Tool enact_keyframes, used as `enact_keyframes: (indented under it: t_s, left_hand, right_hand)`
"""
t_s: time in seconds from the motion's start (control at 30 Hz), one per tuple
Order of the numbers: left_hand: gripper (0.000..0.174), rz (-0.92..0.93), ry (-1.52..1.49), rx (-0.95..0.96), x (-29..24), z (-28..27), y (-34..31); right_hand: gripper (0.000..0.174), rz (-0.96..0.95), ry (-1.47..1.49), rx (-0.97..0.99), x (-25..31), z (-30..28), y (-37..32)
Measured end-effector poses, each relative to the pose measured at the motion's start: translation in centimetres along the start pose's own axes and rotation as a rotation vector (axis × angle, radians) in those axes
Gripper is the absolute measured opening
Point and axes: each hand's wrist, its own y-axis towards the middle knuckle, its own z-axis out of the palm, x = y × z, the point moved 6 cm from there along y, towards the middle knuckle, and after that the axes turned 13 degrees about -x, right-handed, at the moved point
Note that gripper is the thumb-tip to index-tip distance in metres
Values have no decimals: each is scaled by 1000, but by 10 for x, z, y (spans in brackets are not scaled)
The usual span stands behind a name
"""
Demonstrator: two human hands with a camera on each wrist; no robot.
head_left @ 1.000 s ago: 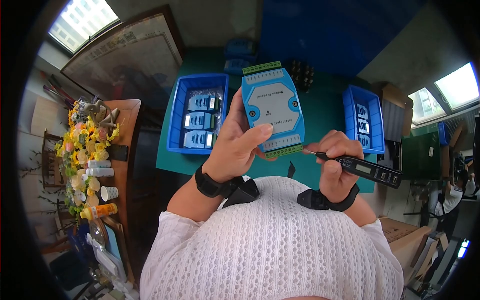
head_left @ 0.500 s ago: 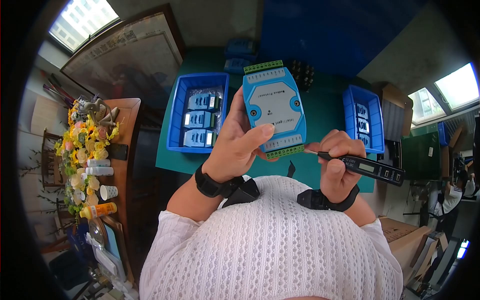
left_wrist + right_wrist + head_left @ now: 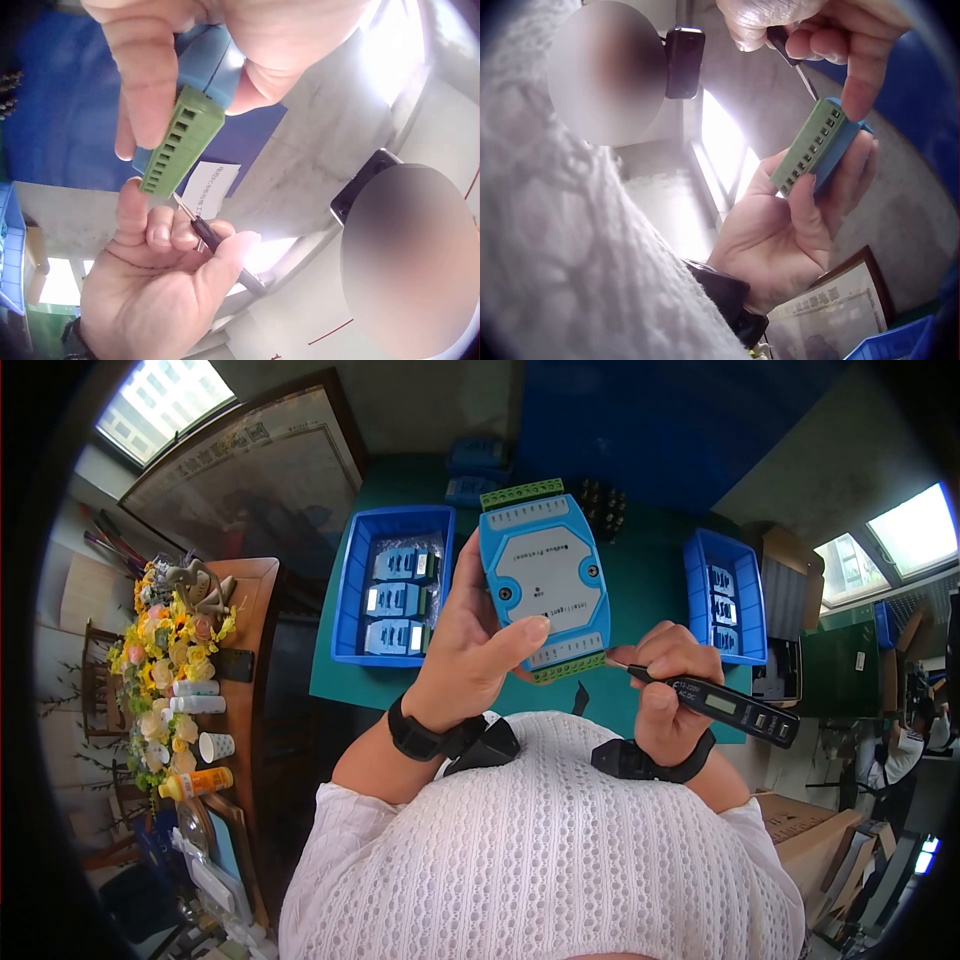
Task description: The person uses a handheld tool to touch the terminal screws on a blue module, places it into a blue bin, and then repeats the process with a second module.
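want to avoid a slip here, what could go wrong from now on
The slim tip of the tester could skid off the green block, since it comes in at a slant, and might poke a finger of the right hand close by. The module is held up in the left hand alone, so a firm push could tilt it or shift it in the grip.

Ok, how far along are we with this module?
Both green terminal strips look already fitted to the blue module in the left hand. In progress: the right hand holds the black tester, its tip by the near strip. Probably left: finishing there, then setting the module down. Whether the units in the blue bins are done is unclear.
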Motion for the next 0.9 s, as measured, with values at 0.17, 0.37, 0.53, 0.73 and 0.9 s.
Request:
enact_keyframes:
  t_s: [0.17, 0.37, 0.53, 0.73, 0.9]
  left_hand:
    - [84, 11, 17, -4, -1, 0, -1]
    - [84, 18, 24, -5, 0, 0, 0]
    - [83, -3, 17, -9, 1, 0, 0]
    - [84, 22, 7, 7, 2, -1, 2]
    - [83, -1, 28, 9, 4, -3, 4]
  right_hand:
    - [24, -6, -19, 23, 0, 1, -1]
    - [24, -6, 22, -9, -1, 0, -1]
    - [24, 9, 12, 11, -1, 1, -1]
    - [24, 19, -23, 39, -1, 3, 1]
    - [24, 17, -36, 43, -2, 2, 1]
